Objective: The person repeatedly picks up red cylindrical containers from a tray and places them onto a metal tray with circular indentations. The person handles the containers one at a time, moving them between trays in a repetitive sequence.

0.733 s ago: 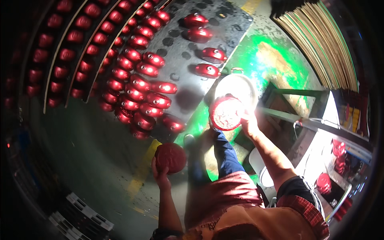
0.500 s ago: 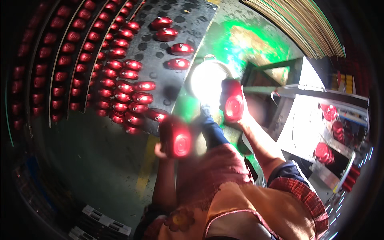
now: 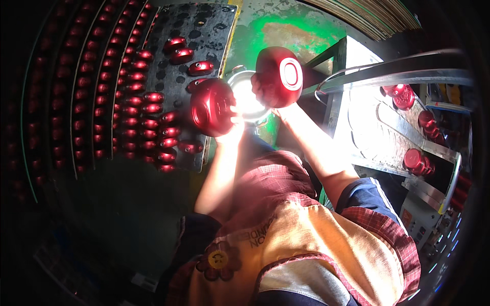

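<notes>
**A:** What fills the frame?

**B:** A dark perforated board [image 3: 204,30] on the floor to the person's left, its holes set with rows of glossy red metal caps [image 3: 148,109]. More red rows run off into the shadow at the far left. To the right stands a metal machine frame [image 3: 398,76] with a sloping chute [image 3: 377,132], and a few more red parts [image 3: 413,158] sit along it.

**A:** And the person?

**B:** Seen from above, in a checked shirt under an orange apron [image 3: 326,239]. Both bare forearms reach up and forward over a bright lamp [image 3: 247,97] glaring between the hands.

**A:** What does each hand hold?

**B:** The left hand [image 3: 232,125] grips a round red cap [image 3: 212,107] from below, fingers curled closed about its lower edge, domed side to the camera, over the board's right edge. The right hand [image 3: 265,89] is wrapped shut on a second red cap [image 3: 279,75], turned so its pale ringed open end faces the camera.

**A:** How do the two caps sit?

**B:** Side by side at about the same height, near each other but apart, the lamp's glare showing between them.
</notes>
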A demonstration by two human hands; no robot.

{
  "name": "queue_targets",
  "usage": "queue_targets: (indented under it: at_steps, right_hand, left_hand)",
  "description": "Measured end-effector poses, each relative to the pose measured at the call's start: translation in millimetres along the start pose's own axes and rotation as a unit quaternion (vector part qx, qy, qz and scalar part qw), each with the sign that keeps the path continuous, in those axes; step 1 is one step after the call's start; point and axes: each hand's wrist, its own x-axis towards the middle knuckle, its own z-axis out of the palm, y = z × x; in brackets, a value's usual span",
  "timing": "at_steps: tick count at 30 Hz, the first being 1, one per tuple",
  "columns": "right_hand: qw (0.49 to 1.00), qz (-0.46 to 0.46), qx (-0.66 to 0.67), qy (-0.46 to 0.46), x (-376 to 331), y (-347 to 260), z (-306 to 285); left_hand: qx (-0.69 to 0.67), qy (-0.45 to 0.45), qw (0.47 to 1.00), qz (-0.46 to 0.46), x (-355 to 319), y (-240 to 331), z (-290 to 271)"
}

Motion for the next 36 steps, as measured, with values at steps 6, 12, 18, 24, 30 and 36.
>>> queue_targets:
  at_steps: [6,12,18,24,30,36]
  right_hand:
    - [0.994,-0.1,-0.04,-0.013,-13.6,30.4,7.0]
    - [0.976,-0.15,-0.131,-0.093,-70.2,63.0,22.2]
    - [0.861,-0.439,-0.252,0.039,-220.4,140.3,6.0]
    - [0.609,-0.649,-0.335,0.31,-468.5,167.0,-24.3]
    - [0.109,-0.63,-0.548,0.539,-629.8,107.8,30.7]
    - [-0.013,-0.573,-0.53,0.625,-697.9,-1.3,90.2]
  left_hand:
    - [0.017,-0.005,1.0,-0.02,9.0,-4.8,-14.1]
    - [0.115,0.009,0.992,-0.049,2.6,-1.4,-9.4]
    - [0.36,0.055,0.929,-0.064,-102.5,8.4,2.1]
    - [0.57,0.168,0.804,0.023,-166.5,-90.4,-41.2]
    - [0.734,0.079,0.667,-0.101,-50.2,-309.8,-84.1]
    - [0.953,-0.134,0.262,-0.068,72.1,-557.9,-200.3]
